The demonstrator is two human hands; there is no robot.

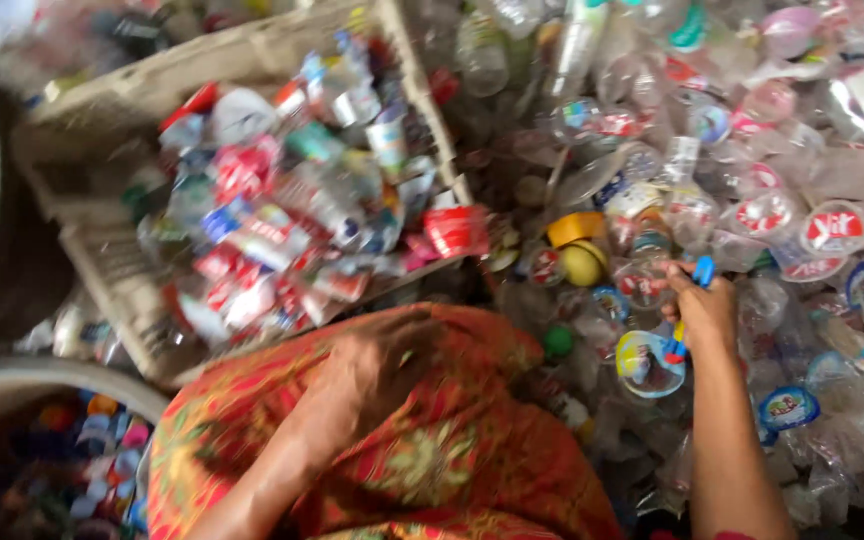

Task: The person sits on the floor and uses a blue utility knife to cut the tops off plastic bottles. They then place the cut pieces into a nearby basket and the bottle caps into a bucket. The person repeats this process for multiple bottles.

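Crinkly clear plastic cups (782,215) heaped everywhere. Right hand (704,312), arm outstretched, fingers clamped on a slim blue-handled tool (690,305) over the heap; left hand (377,365) rests on patterned orange cloth (432,450), fingers blurred, grip unclear.

The scene is lit by soft, even daylight, and no hard shadows are cast. Heavy motion blur is seen throughout (worst at the far left). Small glare spots are thrown off the clear plastic cups (752,210) at the right. The near left corner is left dim.
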